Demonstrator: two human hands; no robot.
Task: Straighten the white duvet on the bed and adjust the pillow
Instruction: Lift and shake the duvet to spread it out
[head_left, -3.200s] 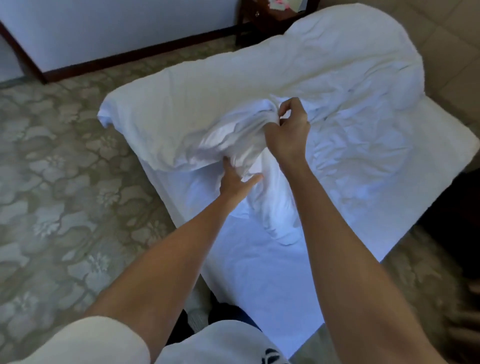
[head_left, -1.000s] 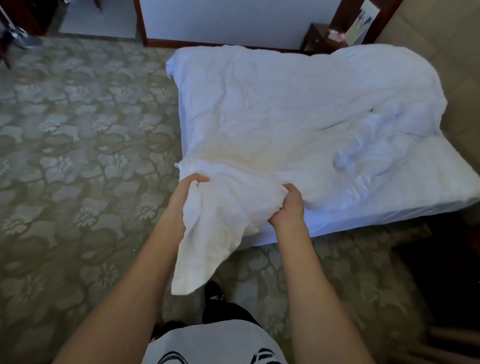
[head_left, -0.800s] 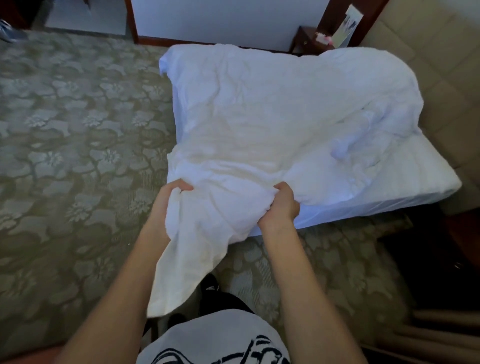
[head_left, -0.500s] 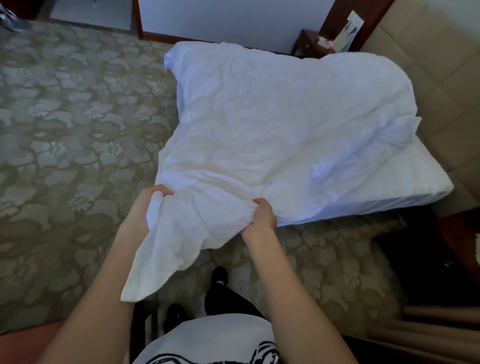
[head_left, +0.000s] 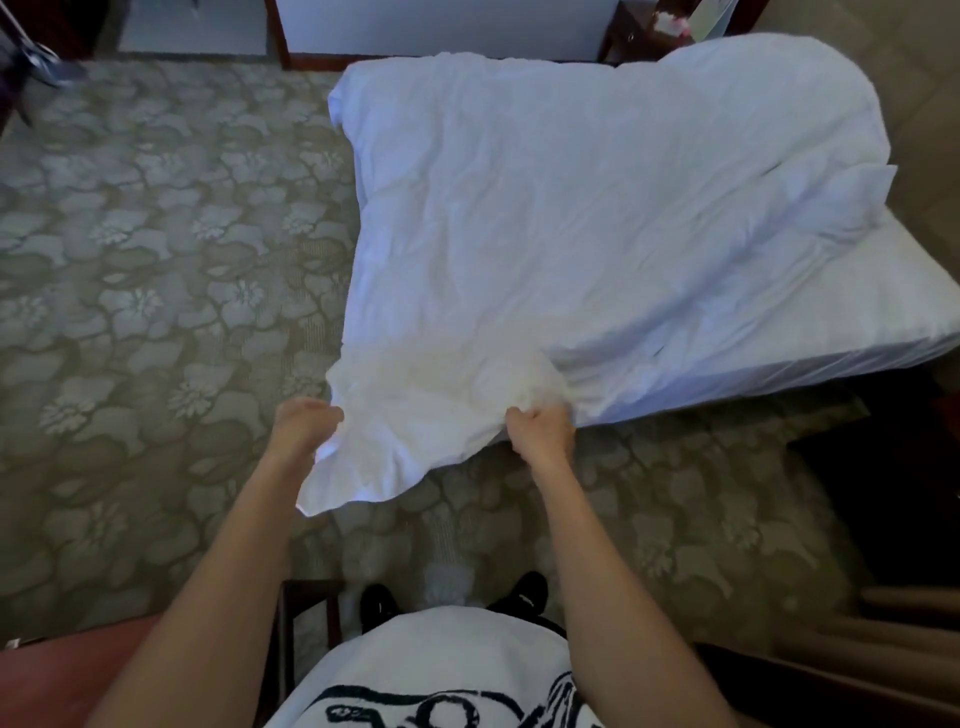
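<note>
The white duvet (head_left: 571, 208) lies spread over most of the bed (head_left: 841, 322), wrinkled, with a bunched fold at its far right side. Its near corner hangs past the bed's foot over the carpet. My left hand (head_left: 304, 423) grips that corner's left edge. My right hand (head_left: 540, 428) grips the duvet's edge a little further right, at the mattress corner. A strip of bare mattress sheet shows at the right. No pillow can be made out; the duvet covers the head end.
Patterned green carpet (head_left: 156, 260) surrounds the bed on the left and near side. A dark wooden nightstand (head_left: 644, 31) stands at the bed's far end by the wall. Dark furniture (head_left: 883, 493) sits at the right, and a reddish chair (head_left: 62, 675) lies at my lower left.
Both hands have kept their grip and pulled the duvet's corner toward me past the bed's foot. The duvet now lies flatter, and less of the corner hangs down.
</note>
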